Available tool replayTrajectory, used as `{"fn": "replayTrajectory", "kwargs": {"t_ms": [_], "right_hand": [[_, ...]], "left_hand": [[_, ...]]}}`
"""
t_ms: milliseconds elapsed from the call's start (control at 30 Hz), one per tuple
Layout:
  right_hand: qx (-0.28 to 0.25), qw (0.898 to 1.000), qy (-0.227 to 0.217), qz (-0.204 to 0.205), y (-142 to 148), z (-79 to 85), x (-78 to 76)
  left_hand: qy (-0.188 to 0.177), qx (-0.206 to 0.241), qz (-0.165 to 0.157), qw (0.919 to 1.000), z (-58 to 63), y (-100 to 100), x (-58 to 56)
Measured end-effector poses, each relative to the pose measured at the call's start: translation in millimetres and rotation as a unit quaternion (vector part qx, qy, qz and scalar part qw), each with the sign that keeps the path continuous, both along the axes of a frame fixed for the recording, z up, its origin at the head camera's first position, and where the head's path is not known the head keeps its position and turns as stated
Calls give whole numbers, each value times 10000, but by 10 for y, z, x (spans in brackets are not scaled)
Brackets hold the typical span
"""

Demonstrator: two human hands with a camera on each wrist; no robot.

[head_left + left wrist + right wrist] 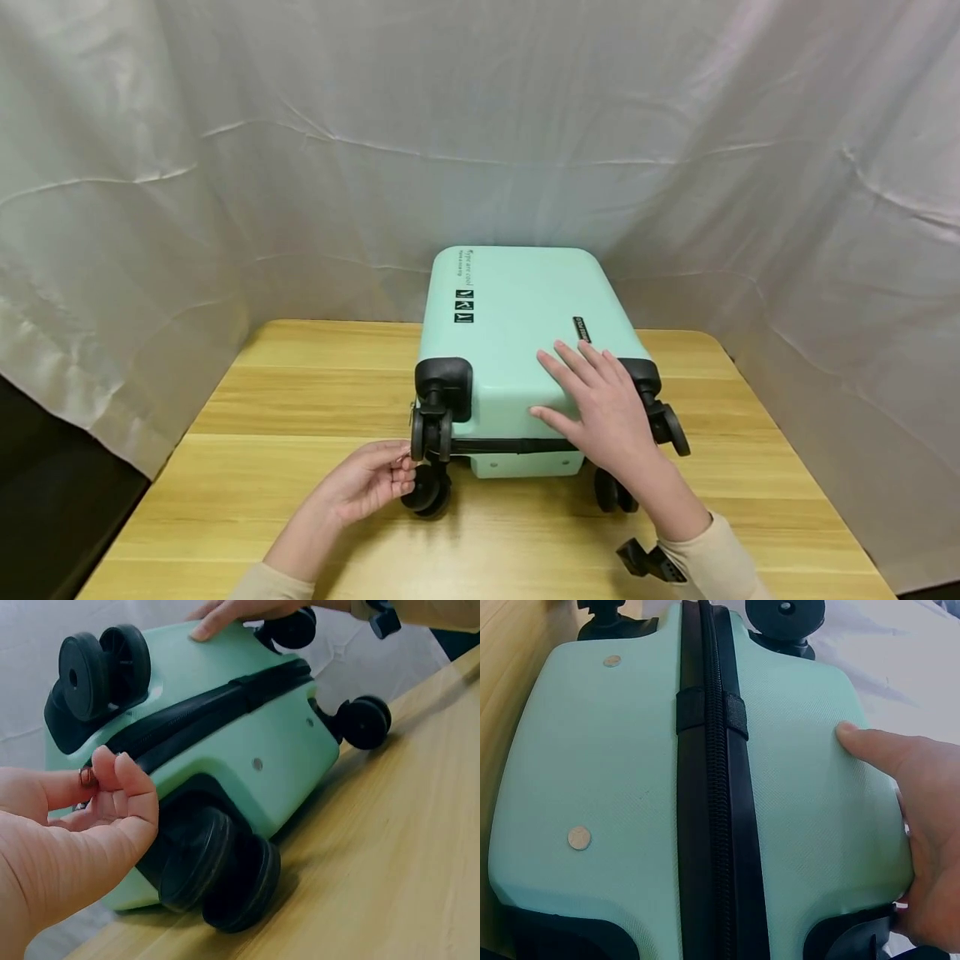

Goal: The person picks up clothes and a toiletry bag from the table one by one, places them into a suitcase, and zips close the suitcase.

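A mint-green hard-shell suitcase (pixel 517 333) lies flat, its wheeled end toward me. My left hand (pixel 371 483) is at its near left corner, beside the black wheels (pixel 427 490). Between its thumb and fingers it pinches a small metal zipper pull (pixel 88 777), mostly covered by the fingertips. Along the side runs the black zipper (pixel 718 787), which looks closed where it shows. My right hand (pixel 603 408) rests with fingers spread on the top shell near the right corner, its thumb (pixel 866 742) touching the shell.
The suitcase stands on a wooden table (pixel 300 392) with pale curtain fabric (pixel 525 150) hanging behind and at both sides. More black wheels (pixel 667 425) stick out at the near right corner. A black strap device (pixel 648 560) sits at my right wrist.
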State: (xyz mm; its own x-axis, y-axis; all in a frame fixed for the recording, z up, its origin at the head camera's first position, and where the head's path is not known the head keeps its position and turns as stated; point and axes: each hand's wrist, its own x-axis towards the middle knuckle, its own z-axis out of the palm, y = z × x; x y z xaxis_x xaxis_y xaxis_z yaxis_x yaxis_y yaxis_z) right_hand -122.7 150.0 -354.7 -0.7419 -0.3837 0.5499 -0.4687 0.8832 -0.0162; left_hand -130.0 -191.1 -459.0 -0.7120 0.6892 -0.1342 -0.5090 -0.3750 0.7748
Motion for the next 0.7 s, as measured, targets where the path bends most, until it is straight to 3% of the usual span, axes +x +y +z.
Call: {"fn": "replayTrajectory", "kwargs": {"t_ms": [400, 700], "right_hand": [[39, 10000, 2, -58, -11, 7, -2], [10, 10000, 51, -15, -10, 5, 9]], "left_hand": [[-430, 388, 180, 9982, 71, -72, 8], [-857, 742, -55, 9935, 52, -109, -88]]}}
